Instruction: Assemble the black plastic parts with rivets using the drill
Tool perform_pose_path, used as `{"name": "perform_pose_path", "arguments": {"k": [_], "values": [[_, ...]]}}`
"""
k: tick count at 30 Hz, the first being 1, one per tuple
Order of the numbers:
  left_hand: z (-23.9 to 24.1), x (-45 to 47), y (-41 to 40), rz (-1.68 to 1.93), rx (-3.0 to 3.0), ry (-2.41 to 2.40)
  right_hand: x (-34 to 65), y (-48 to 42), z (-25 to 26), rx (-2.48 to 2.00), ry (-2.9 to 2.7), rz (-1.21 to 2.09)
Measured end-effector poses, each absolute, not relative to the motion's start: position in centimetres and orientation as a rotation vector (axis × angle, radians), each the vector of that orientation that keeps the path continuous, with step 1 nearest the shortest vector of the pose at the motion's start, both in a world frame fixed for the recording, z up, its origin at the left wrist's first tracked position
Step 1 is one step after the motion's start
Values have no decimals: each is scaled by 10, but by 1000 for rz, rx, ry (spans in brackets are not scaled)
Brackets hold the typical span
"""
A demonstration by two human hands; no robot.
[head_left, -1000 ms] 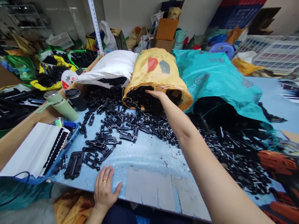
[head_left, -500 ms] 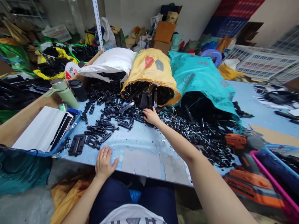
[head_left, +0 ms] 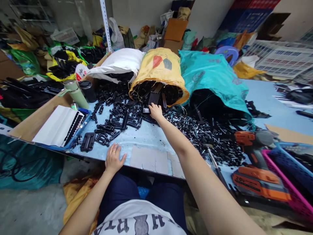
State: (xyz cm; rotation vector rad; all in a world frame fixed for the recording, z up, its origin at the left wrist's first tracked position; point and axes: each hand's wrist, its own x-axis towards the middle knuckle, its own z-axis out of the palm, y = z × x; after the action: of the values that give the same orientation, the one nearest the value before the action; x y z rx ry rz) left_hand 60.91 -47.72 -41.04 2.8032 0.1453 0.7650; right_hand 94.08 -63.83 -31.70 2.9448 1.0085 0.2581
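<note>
Black slotted piece [head_left: 154,98] at the mouth of a yellow sack [head_left: 160,70] meets the right hand [head_left: 156,111], whose grip cannot be told; the left hand [head_left: 114,159] lies open on a blue table [head_left: 139,139]. Farther out, a white sack [head_left: 119,61] lies left, a teal sack [head_left: 212,73] right.

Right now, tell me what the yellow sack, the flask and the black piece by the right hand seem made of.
Yellow sack: likely woven plastic, dull and creased; loose strands fray at its mouth.
Flask: perhaps painted metal, smooth pale green; its top looks greyish and metallic.
Black piece by the right hand: probably moulded plastic, matte, evenly dark; metal can't be ruled out.
</note>
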Motion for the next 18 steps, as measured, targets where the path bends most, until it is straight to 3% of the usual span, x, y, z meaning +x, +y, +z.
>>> {"name": "perform_pose_path", "arguments": {"k": [5,10,12,16,18], "values": [[-406,605,-477,764,2780,149,926,-636,-309,2972,1059,270],[-381,626,-461,665,2884,475,877,-656,-305,3210,1207,220],[-367,643,-453,511,2977,564,847,-670,-311,3553,1324,-154],[-353,668,-451,271,3078,659,789,-705,-328,4005,935,-1378],[-355,670,-454,257,3083,690,766,-722,-335,4056,682,-1581]]}}
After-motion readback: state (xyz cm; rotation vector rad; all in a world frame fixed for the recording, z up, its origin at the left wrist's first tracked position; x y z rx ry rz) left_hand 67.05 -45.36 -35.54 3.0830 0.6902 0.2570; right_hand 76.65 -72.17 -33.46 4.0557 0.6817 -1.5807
